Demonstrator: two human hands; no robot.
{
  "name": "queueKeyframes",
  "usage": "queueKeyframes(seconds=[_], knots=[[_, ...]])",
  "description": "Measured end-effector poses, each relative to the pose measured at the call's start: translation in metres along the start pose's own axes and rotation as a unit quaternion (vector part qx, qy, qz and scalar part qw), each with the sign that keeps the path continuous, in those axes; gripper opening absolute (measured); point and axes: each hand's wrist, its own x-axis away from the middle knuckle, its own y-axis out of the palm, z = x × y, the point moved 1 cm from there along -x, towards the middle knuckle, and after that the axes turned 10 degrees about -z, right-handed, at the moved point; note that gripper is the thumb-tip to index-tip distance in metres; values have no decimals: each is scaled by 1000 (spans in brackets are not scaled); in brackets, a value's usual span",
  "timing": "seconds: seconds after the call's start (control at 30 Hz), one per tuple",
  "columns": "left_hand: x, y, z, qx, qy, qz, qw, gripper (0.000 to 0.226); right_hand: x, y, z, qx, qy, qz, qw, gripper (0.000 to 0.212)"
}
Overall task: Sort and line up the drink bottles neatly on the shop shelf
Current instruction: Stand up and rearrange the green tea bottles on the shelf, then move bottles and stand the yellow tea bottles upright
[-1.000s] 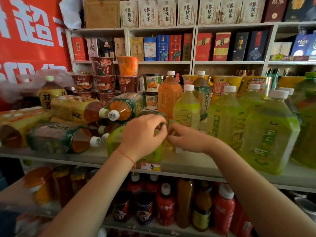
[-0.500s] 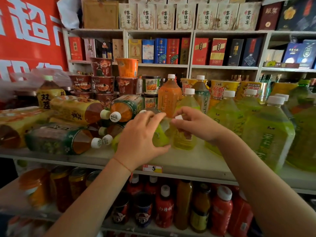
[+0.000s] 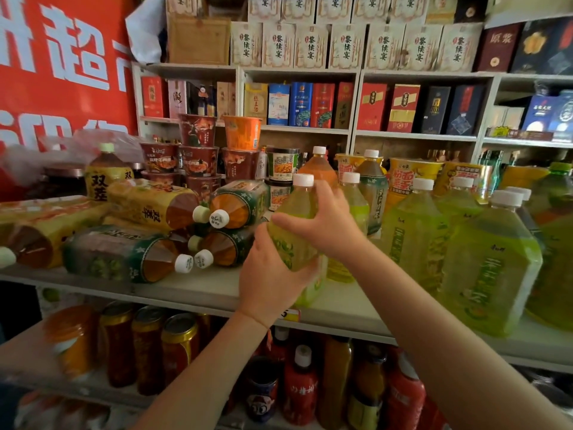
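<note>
A yellow-green drink bottle (image 3: 296,225) with a white cap stands nearly upright, tilted slightly, over the grey shelf (image 3: 201,287). My left hand (image 3: 269,274) grips its lower body from the left. My right hand (image 3: 325,226) grips its upper body from the right. More green bottles (image 3: 412,237) stand upright in rows to the right. On the left, several tea bottles (image 3: 124,256) lie on their sides in a pile, caps pointing right.
Noodle cups (image 3: 198,159) are stacked behind the pile. Boxed goods fill the back wall shelves (image 3: 297,103). Red bottles and cans (image 3: 300,383) stand on the lower shelf. A price tag (image 3: 291,315) sits on the shelf's front edge. Bare shelf lies in front of the pile.
The green bottle went from lying low on the shelf to held nearly upright; both hands rose with it, and my right hand shifted onto its upper body.
</note>
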Motion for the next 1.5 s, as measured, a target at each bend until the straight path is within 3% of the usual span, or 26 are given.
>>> queueKeyframes(seconds=[0.13,0.27,0.5,0.63,0.8,0.87,0.93,1.07,1.13,1.2,1.27,1.33,1.4,1.5], knots=[[-4,-4,-3,17,20,-27,999,91,2,4,5,-24,-12,-15,1000,70],[-6,-15,-8,38,17,-48,998,74,4,-7,9,-22,-35,-66,997,111],[-18,-30,-7,71,40,-149,985,65,19,-23,24,6,-63,-63,996,103],[-25,-11,0,111,25,-181,977,75,29,-35,32,47,-55,-10,997,119],[-29,25,22,143,19,-221,964,95,42,-68,54,83,-54,37,994,110],[-31,38,31,101,27,-234,967,101,46,-76,66,100,-37,47,993,105],[-29,43,45,48,42,-239,969,90,48,-79,77,111,-30,86,990,98],[-29,28,55,-44,39,-239,969,72,50,-66,80,120,-105,237,958,90],[-28,10,41,-121,20,-183,975,53,53,-58,72,138,-177,324,919,66],[-28,-8,22,-286,-16,-141,948,46,59,-49,62,167,-244,371,880,38],[-24,-22,3,-407,-76,-156,897,53,61,-33,49,178,-303,336,874,19],[-22,-31,-10,-410,-109,-188,886,54,58,-13,37,180,-326,231,899,10],[-20,-36,-16,-388,-92,-193,896,43,45,9,29,192,-261,78,943,21],[-18,-38,-16,-352,-27,-176,919,34,21,41,33,229,-155,-77,958,61]])
